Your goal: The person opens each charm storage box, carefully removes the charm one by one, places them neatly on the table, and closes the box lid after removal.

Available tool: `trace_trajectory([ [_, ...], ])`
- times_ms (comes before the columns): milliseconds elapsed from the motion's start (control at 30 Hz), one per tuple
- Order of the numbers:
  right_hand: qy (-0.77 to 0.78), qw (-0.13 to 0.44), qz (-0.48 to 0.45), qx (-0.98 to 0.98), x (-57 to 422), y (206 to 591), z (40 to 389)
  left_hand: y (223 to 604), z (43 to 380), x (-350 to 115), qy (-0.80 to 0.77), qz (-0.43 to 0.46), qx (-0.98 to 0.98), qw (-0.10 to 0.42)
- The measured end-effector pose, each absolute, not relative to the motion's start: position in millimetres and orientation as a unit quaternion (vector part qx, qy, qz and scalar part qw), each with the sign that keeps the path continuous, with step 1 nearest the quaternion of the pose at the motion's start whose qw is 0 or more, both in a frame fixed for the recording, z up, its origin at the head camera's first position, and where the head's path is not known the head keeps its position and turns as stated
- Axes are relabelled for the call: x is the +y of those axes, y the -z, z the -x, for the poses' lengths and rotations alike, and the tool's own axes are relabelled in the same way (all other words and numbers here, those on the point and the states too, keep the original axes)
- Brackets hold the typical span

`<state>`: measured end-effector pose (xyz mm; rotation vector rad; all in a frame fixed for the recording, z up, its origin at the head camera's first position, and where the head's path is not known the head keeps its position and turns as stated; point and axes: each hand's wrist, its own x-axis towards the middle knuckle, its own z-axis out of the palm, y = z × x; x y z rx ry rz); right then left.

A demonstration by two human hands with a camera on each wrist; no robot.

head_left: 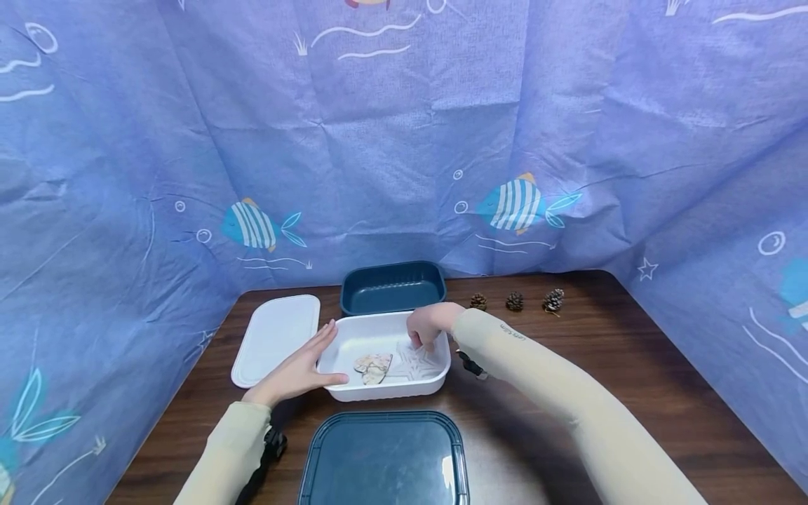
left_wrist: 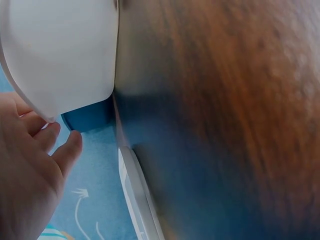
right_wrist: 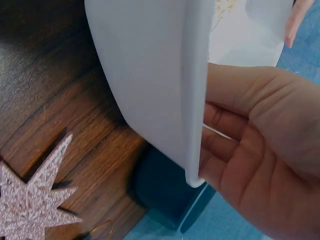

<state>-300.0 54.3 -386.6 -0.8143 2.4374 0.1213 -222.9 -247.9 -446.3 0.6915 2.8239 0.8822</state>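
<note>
A white plastic container [head_left: 379, 391] stands in the middle of the table. My left hand [head_left: 303, 368] rests on its left side, thumb along the near rim and fingers spread toward the far corner. In the left wrist view, the left fingers [left_wrist: 47, 135] lie close to the white wall. My right hand [head_left: 429, 324] reaches down inside the right end, fingers bent, over a pale star-shaped piece [head_left: 413, 365]. The right wrist view hides the fingertips behind the rim; I cannot tell whether they pinch the star. Flat beige patterned pieces [head_left: 374, 369] lie overlapping inside on the left.
A dark teal container [head_left: 393, 308] stands behind the white one. A white lid [head_left: 275, 337] lies left; a dark teal lid [head_left: 385, 459] lies in front. Three pine cones [head_left: 514, 301] sit back right. A pink glittery star [right_wrist: 35, 200] shows beside the container.
</note>
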Motion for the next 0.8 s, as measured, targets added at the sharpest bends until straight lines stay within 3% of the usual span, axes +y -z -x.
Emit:
trace_trajectory([
  [533,0.013,0.248,0.364,0.898,74,373,292,448,225,-249,-0.284,-0.229,0.930,0.049],
  [800,0.030,0.194,0.411,0.890,87,366,297,447,225,-250,-0.283,-0.231,0.930,0.050],
])
